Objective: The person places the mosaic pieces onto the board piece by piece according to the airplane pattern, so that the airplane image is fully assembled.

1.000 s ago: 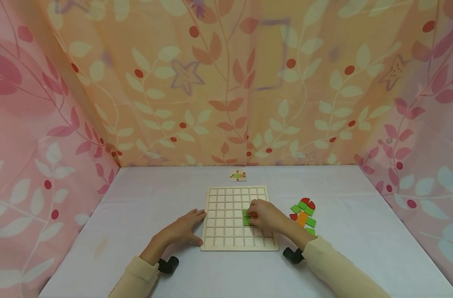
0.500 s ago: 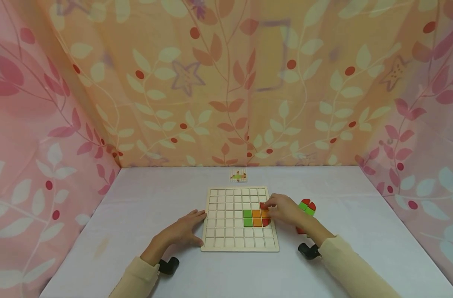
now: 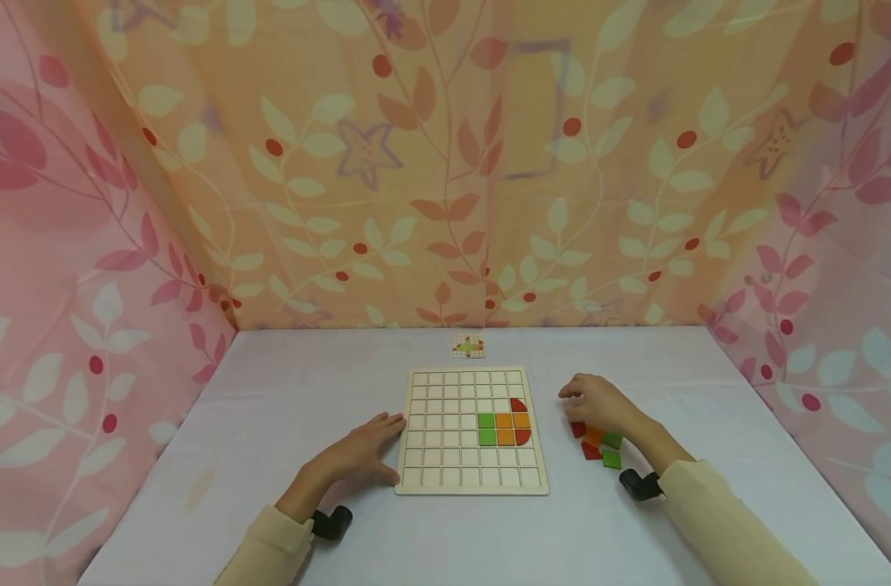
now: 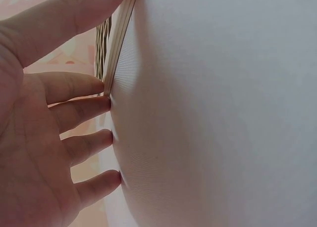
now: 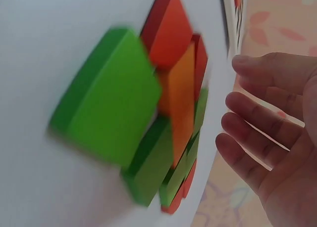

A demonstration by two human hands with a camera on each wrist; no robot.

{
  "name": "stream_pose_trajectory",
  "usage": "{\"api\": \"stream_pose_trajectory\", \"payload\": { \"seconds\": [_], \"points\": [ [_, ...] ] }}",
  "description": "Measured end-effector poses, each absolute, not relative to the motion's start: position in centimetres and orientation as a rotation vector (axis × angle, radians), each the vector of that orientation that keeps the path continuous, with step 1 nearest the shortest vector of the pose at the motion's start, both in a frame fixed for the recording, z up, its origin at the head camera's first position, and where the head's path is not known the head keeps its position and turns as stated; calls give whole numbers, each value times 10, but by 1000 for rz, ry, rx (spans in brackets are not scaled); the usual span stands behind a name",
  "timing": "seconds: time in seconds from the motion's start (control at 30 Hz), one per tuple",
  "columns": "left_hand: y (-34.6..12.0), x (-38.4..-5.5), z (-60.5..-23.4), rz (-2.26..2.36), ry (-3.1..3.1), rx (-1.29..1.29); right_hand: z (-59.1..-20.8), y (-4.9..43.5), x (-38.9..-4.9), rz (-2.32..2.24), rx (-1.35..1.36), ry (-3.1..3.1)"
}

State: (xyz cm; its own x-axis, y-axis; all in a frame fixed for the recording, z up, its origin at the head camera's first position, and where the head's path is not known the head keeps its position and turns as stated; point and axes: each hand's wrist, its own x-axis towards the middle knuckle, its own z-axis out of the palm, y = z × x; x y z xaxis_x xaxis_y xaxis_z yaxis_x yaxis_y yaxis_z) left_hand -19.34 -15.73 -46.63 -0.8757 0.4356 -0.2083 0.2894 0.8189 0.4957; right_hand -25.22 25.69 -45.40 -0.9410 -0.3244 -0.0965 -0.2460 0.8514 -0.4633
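Some tiles (image 3: 504, 421) sit on the board (image 3: 445, 457); the spread left grip (image 3: 355, 453) just touches it; the loose right grip (image 3: 604, 403) is empty: the step seems picking, so pinch another

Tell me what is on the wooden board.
The wooden board holds two green squares, three orange squares and two red pieces; what is underneath them cannot be seen.

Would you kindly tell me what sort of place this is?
Probably a curtained booth for tabletop activities: patterned drapes line three sides of a white table, which holds a gridded board and coloured tiles.
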Motion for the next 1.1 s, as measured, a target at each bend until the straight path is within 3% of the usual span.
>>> {"api": "stream_pose_trajectory", "payload": {
  "seconds": [1.1],
  "points": [
    [-158, -191, -465, 687, 2668, 554, -461, 270, -257, -524, -421, 2827]
  ]
}}
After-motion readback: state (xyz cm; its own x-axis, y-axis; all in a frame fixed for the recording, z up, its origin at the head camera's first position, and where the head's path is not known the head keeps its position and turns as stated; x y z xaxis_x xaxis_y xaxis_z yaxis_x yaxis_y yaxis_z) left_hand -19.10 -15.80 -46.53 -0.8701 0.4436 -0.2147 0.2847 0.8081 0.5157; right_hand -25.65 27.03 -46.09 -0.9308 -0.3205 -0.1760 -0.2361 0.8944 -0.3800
